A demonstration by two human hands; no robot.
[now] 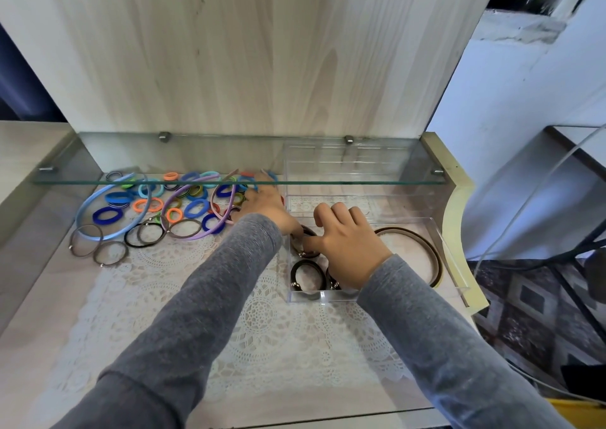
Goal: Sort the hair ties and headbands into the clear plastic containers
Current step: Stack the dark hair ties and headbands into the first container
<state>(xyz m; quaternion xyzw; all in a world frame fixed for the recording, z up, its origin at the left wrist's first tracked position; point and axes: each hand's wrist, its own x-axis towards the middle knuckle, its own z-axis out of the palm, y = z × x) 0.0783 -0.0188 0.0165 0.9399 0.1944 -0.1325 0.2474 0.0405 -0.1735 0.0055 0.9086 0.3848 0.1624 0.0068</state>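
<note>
Two grey sleeves point(196, 297) reach to a thin dark brown hair tie point(310, 254) with a tiny metal bead, lying in the clear plastic box point(314, 297), pinched by the curled right hand point(347, 248), with the flat, open left hand point(267, 207) touching its far side.

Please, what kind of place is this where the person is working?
Most likely a dressing table or cabinet nook in a home. A lace cloth covers the pale wooden top, a glass shelf is fixed to the wood-grain back panel, and coloured hair ties lie loose beside clear plastic containers.
</note>
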